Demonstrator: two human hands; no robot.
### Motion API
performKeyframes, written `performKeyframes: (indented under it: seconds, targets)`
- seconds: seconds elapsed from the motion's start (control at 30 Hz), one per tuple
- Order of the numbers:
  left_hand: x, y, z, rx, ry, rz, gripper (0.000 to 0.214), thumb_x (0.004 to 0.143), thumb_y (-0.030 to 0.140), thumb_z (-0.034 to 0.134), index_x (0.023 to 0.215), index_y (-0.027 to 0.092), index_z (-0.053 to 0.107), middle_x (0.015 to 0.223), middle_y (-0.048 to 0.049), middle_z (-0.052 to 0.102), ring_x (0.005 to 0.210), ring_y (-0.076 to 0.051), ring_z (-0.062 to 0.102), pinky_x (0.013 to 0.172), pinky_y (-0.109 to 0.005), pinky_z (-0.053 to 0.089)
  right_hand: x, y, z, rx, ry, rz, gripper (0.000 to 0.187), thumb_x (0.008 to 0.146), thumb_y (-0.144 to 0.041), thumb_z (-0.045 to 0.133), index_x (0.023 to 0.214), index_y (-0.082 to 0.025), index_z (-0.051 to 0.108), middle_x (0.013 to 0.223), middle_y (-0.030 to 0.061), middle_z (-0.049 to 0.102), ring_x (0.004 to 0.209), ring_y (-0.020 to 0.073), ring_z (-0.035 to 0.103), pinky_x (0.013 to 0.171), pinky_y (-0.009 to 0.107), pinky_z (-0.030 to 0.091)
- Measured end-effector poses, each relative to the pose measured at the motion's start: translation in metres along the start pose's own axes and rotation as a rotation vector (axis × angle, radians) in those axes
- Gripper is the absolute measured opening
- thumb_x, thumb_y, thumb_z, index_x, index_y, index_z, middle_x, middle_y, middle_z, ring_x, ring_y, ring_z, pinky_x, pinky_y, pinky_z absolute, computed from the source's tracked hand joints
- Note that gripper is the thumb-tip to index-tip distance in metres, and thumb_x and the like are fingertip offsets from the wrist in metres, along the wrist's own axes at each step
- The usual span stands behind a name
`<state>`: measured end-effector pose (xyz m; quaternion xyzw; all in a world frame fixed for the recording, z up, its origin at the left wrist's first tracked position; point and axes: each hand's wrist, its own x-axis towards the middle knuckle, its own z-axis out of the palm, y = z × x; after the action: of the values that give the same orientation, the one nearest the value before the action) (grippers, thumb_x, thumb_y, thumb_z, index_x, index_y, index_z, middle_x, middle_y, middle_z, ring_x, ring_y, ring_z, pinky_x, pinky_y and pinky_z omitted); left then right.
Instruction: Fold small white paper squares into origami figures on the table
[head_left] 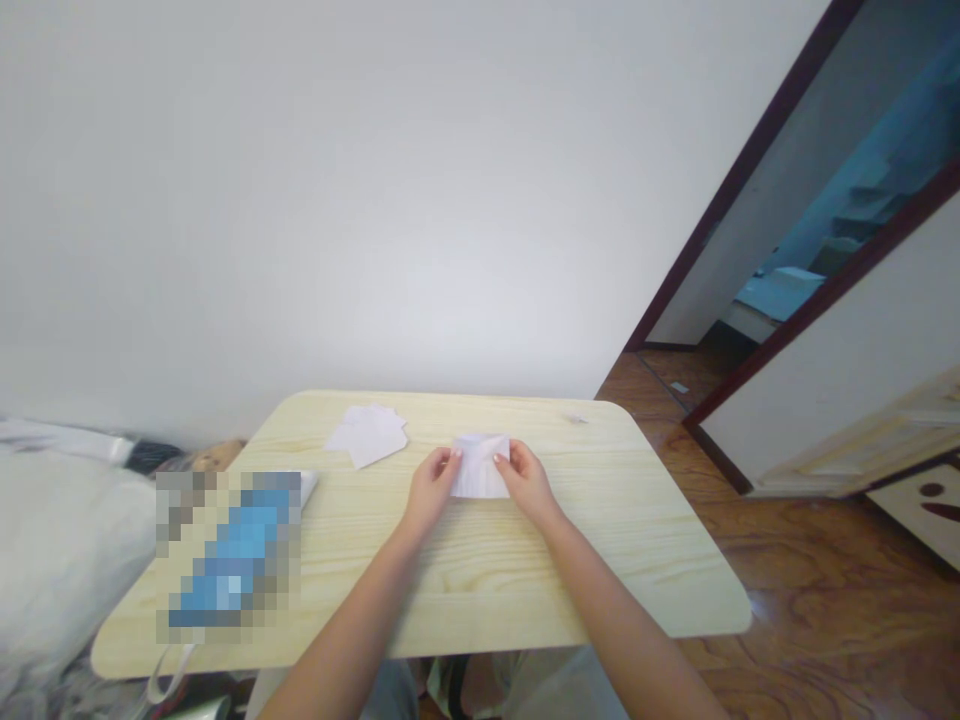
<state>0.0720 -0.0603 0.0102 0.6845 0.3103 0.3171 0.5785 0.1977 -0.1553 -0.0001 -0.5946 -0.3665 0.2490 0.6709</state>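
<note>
A small white sheet of paper [480, 470] is held between my two hands over the middle of the table. My left hand [433, 485] pinches its left edge, thumb on top. On the opposite edge, my right hand [527, 478] grips the paper with the thumb pressed on its face. Faint crease lines seem to run across the sheet. To the left of my hands lies a loose pile of white paper pieces [371, 434], overlapping each other.
The pale wooden table [637, 560] has rounded corners and meets a white wall [450, 200]. A blurred-out blue object [236, 550] lies on its left side, a strap hanging below. A small light scrap [576, 419] lies near the back right. White bedding [67, 560] borders the left.
</note>
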Motion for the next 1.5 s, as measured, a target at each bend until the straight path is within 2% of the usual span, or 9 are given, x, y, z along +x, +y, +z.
performKeyframes:
  seconds: [0.23, 0.33, 0.5, 0.57, 0.73, 0.83, 0.97, 1.17, 1.5]
  targets:
    - [0.005, -0.005, 0.002, -0.297, -0.125, -0.106, 0.044, 0.060, 0.042, 0.065, 0.093, 0.014, 0.057, 0.073, -0.0012, 0.064, 0.058, -0.012, 0.057, 0.052, -0.022, 0.043, 0.000, -0.004, 0.001, 0.123, -0.052, 0.062, 0.030, 0.070, -0.039, 0.059, 0.092, -0.020, 0.051, 0.085, 0.0045, 0.064, 0.078, 0.0185, 0.061, 0.071, 0.032, 0.049]
    - [0.004, -0.004, 0.002, -0.213, -0.145, -0.014, 0.037, 0.066, 0.036, 0.061, 0.096, 0.014, 0.059, 0.086, -0.0050, 0.066, 0.070, -0.015, 0.060, 0.060, -0.025, 0.046, 0.000, -0.003, 0.000, 0.026, -0.052, 0.037, 0.032, 0.070, -0.038, 0.058, 0.095, -0.020, 0.048, 0.084, 0.0043, 0.062, 0.076, 0.0170, 0.060, 0.066, 0.029, 0.048]
    - [0.001, 0.001, -0.005, 0.087, 0.054, 0.284, 0.025, 0.075, 0.018, 0.049, 0.095, 0.020, 0.064, 0.094, -0.0046, 0.065, 0.085, -0.016, 0.057, 0.072, -0.029, 0.046, 0.003, -0.014, -0.003, -0.383, 0.235, -0.063, 0.025, 0.066, -0.037, 0.062, 0.076, -0.020, 0.046, 0.061, -0.0039, 0.051, 0.053, 0.0108, 0.048, 0.051, 0.022, 0.039]
    - [-0.001, 0.002, -0.007, 0.173, 0.118, 0.403, 0.031, 0.074, 0.010, 0.046, 0.097, 0.022, 0.064, 0.095, -0.0038, 0.064, 0.088, -0.016, 0.056, 0.076, -0.030, 0.046, 0.002, -0.023, -0.001, -0.449, 0.163, -0.071, 0.023, 0.068, -0.039, 0.061, 0.068, -0.020, 0.048, 0.055, -0.0044, 0.049, 0.051, 0.0102, 0.046, 0.050, 0.022, 0.037]
    - [-0.002, 0.002, -0.009, 0.263, 0.202, 0.588, 0.034, 0.074, 0.006, 0.047, 0.098, 0.024, 0.064, 0.099, -0.0043, 0.058, 0.093, -0.016, 0.054, 0.081, -0.032, 0.046, 0.002, -0.040, 0.014, -0.224, -0.100, 0.301, 0.043, 0.072, -0.056, 0.047, 0.063, -0.015, 0.057, 0.061, 0.0044, 0.060, 0.044, 0.0100, 0.049, 0.044, 0.022, 0.036]
    - [-0.003, 0.000, -0.009, 0.311, 0.178, 0.641, 0.035, 0.075, 0.005, 0.047, 0.099, 0.025, 0.063, 0.100, -0.0048, 0.056, 0.091, -0.016, 0.054, 0.075, -0.031, 0.048, 0.009, -0.043, 0.020, 0.036, -0.094, 0.430, 0.048, 0.071, -0.059, 0.046, 0.067, -0.014, 0.060, 0.066, 0.0069, 0.063, 0.047, 0.0103, 0.053, 0.046, 0.022, 0.038]
    - [-0.003, -0.002, -0.012, 0.432, 0.175, 0.727, 0.043, 0.073, 0.001, 0.046, 0.104, 0.027, 0.060, 0.102, -0.0046, 0.055, 0.097, -0.018, 0.051, 0.080, -0.035, 0.045, 0.018, -0.043, 0.021, 0.327, -0.126, 0.420, 0.049, 0.068, -0.061, 0.048, 0.075, -0.015, 0.062, 0.070, 0.0059, 0.064, 0.060, 0.0136, 0.057, 0.056, 0.025, 0.043]
    - [-0.003, 0.001, -0.015, 0.559, 0.180, 0.757, 0.042, 0.070, 0.001, 0.047, 0.101, 0.026, 0.061, 0.103, -0.0044, 0.054, 0.099, -0.019, 0.049, 0.086, -0.039, 0.041, 0.018, -0.042, 0.015, 0.169, -0.177, 0.294, 0.029, 0.060, -0.038, 0.068, 0.077, -0.014, 0.066, 0.070, 0.0027, 0.065, 0.061, 0.0117, 0.054, 0.061, 0.024, 0.041]
    - [-0.008, 0.012, -0.008, 0.368, 0.178, 0.614, 0.018, 0.079, 0.023, 0.052, 0.093, 0.020, 0.064, 0.087, -0.0048, 0.058, 0.083, -0.016, 0.055, 0.074, -0.030, 0.047, 0.012, -0.032, 0.015, 0.036, -0.204, 0.112, 0.023, 0.061, -0.036, 0.066, 0.074, -0.017, 0.063, 0.073, 0.0021, 0.066, 0.067, 0.0148, 0.057, 0.067, 0.030, 0.044]
